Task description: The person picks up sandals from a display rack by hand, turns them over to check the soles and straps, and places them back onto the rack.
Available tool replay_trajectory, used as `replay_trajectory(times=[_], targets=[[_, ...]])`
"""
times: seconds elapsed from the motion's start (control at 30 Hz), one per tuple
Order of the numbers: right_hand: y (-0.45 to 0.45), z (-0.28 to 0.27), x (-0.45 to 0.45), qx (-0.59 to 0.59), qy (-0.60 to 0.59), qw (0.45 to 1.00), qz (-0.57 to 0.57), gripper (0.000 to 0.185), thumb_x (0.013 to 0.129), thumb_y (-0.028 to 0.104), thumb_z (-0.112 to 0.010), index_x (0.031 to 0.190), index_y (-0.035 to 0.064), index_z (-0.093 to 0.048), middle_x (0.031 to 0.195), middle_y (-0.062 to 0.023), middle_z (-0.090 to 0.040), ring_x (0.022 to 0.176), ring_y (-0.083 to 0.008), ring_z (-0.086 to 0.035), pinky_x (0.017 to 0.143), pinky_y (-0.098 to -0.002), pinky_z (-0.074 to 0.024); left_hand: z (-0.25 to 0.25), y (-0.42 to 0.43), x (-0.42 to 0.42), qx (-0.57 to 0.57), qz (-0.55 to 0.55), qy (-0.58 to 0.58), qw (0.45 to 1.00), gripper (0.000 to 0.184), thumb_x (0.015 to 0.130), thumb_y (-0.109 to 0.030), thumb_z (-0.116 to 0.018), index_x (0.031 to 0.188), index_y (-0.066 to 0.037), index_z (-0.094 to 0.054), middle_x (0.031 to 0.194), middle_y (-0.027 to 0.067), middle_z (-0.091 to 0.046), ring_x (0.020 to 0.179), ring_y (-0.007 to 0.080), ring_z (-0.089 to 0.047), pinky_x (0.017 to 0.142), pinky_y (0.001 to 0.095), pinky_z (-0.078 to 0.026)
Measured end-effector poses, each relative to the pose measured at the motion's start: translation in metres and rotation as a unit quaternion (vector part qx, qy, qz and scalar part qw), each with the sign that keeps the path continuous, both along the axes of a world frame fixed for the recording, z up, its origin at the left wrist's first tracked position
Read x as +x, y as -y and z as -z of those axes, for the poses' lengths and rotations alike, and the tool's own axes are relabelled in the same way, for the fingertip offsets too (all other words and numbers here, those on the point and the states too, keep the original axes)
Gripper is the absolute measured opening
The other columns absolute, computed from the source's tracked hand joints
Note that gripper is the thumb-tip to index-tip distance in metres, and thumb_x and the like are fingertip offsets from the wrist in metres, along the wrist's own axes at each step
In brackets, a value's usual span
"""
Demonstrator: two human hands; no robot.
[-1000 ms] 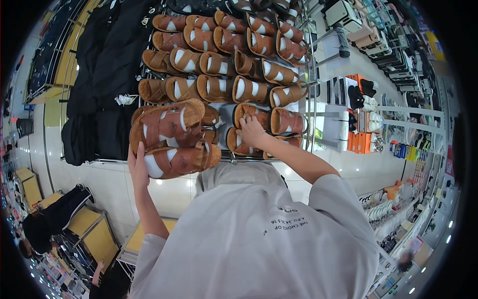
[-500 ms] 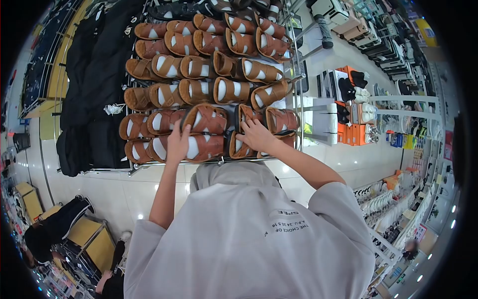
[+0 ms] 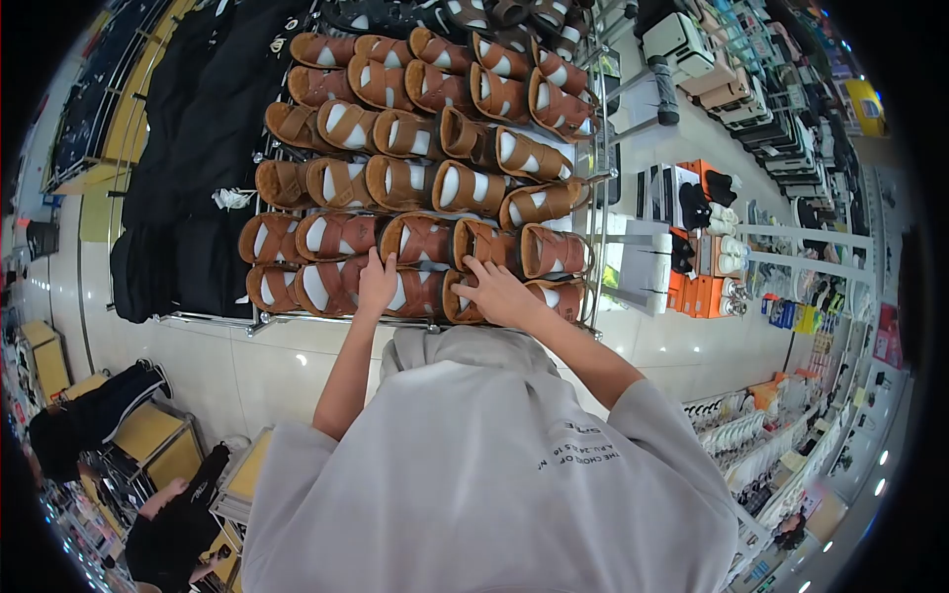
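**Light Touch, Even Edges**

The brown sandals lay in rows at 12 o'clock from the wearer, on a metal-railed rack. The left hand was at the near edge of a strapped sandal at its 1 o'clock, fingertips against it; whether they pinched it could not be told. The lower neighbour sat at that hand's 3 o'clock. The right hand had its fingers parted, tips by a cross-strap sandal at its 11 o'clock and a nearer sandal at its 9 o'clock; a firm hold could not be made out.

Judged from this, good handling called for fingertips on the sole edges rather than the straps, so the white stuffing was not disturbed. Small nudges suited such crowded rows, since a hard push could have ridden one sandal over the next. One hand was best kept as a steady stop while the other squared the rounded ends.
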State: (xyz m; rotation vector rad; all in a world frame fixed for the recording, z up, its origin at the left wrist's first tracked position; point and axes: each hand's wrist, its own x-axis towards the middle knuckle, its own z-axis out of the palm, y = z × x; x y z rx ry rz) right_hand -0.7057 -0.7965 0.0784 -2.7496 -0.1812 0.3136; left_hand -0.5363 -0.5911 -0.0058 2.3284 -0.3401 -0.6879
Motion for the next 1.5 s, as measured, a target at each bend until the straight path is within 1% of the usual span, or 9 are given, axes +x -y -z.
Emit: replay_trajectory(times=[0.37,0.5,0.57,0.7,0.73,0.87,1.13,1.33,1.5], targets=[[-0.001,-0.012,0.005,0.063,-0.006,0.995,0.072,0.045,0.080,0.009,-0.062,0.125,0.0114,-0.057,0.138,-0.0199,-0.046,0.108,-0.0388,-0.059,0.088,-0.0467,-0.0509,-0.023,-0.012,-0.022,-0.079,-0.056,0.086,0.992,0.030,0.094,-0.023,-0.055,0.105,0.004,-0.059,0.104,0.0279,-0.064,0.098,0.0462,-0.060,0.085,0.0482,-0.047],[0.031,-0.041,0.014,0.228,0.106,0.930,0.269,0.032,0.079,0.005,-0.060,0.110,0.0053,-0.062,0.114,-0.0160,-0.061,0.100,-0.0348,-0.061,0.087,-0.0423,-0.0508,-0.068,-0.008,-0.025,-0.022,-0.013,0.159,0.987,0.031,0.092,-0.024,-0.058,0.106,0.003,-0.060,0.107,0.0227,-0.062,0.100,0.0411,-0.059,0.088,0.0458,-0.047],[0.064,-0.037,0.009,0.124,0.158,0.913,0.355,0.021,0.079,0.008,-0.064,0.099,0.0013,-0.065,0.096,-0.0160,-0.065,0.096,-0.0347,-0.061,0.086,-0.0414,-0.0490,-0.074,-0.004,-0.019,-0.044,-0.002,0.138,0.989,0.028,0.091,-0.021,-0.060,0.106,0.003,-0.060,0.106,0.0202,-0.061,0.101,0.0391,-0.057,0.088,0.0453,-0.047],[0.102,-0.012,-0.035,-0.124,0.058,0.927,0.349,0.039,0.083,0.030,-0.068,0.116,0.0101,-0.063,0.120,-0.0188,-0.058,0.109,-0.0380,-0.055,0.092,-0.0402,-0.0472,-0.082,0.018,-0.010,-0.112,0.071,0.070,0.989,0.029,0.090,-0.018,-0.062,0.109,0.003,-0.059,0.110,0.0208,-0.060,0.104,0.0392,-0.056,0.088,0.0455,-0.047],[0.106,-0.001,-0.044,-0.119,-0.046,0.919,0.374,0.047,0.087,0.037,-0.064,0.128,0.0146,-0.059,0.135,-0.0227,-0.046,0.118,-0.0414,-0.050,0.099,-0.0420,-0.0442,-0.083,0.027,-0.010,-0.131,0.098,0.076,0.984,0.030,0.090,-0.018,-0.063,0.111,0.002,-0.058,0.110,0.0211,-0.060,0.104,0.0394,-0.056,0.088,0.0456,-0.046],[0.115,0.051,-0.080,0.140,-0.006,0.891,0.432,0.044,0.092,0.026,-0.060,0.133,0.0132,-0.056,0.142,-0.0246,-0.036,0.125,-0.0427,-0.046,0.106,-0.0439,-0.0401,-0.076,0.058,-0.011,-0.157,0.193,0.136,0.959,0.043,0.092,-0.022,-0.061,0.126,0.001,-0.051,0.111,0.0241,-0.059,0.103,0.0430,-0.056,0.089,0.0474,-0.047],[0.129,0.031,-0.091,0.245,-0.048,0.851,0.462,0.039,0.086,0.009,-0.056,0.125,0.0094,-0.061,0.135,-0.0236,-0.046,0.122,-0.0397,-0.050,0.103,-0.0421,-0.0433,-0.053,0.088,-0.017,-0.041,0.259,0.053,0.964,0.052,0.097,-0.021,-0.047,0.144,-0.003,-0.033,0.114,0.0262,-0.056,0.092,0.0473,-0.061,0.080,0.0537,-0.050],[0.112,0.071,-0.099,0.119,0.010,0.912,0.391,0.041,0.088,0.017,-0.058,0.128,0.0114,-0.060,0.134,-0.0265,-0.046,0.120,-0.0424,-0.051,0.104,-0.0431,-0.0427,-0.051,0.086,-0.013,-0.029,0.286,0.046,0.957,0.053,0.095,-0.017,-0.049,0.144,-0.003,-0.034,0.113,0.0257,-0.057,0.092,0.0466,-0.061,0.081,0.0525,-0.051],[0.153,0.045,-0.078,0.072,-0.068,0.934,0.343,0.043,0.085,0.021,-0.065,0.127,0.0107,-0.062,0.130,-0.0274,-0.053,0.120,-0.0437,-0.051,0.100,-0.0441,-0.0440,-0.063,0.090,-0.005,0.005,0.299,0.035,0.954,0.053,0.093,-0.018,-0.052,0.142,-0.003,-0.037,0.112,0.0249,-0.059,0.095,0.0462,-0.061,0.084,0.0522,-0.050]])
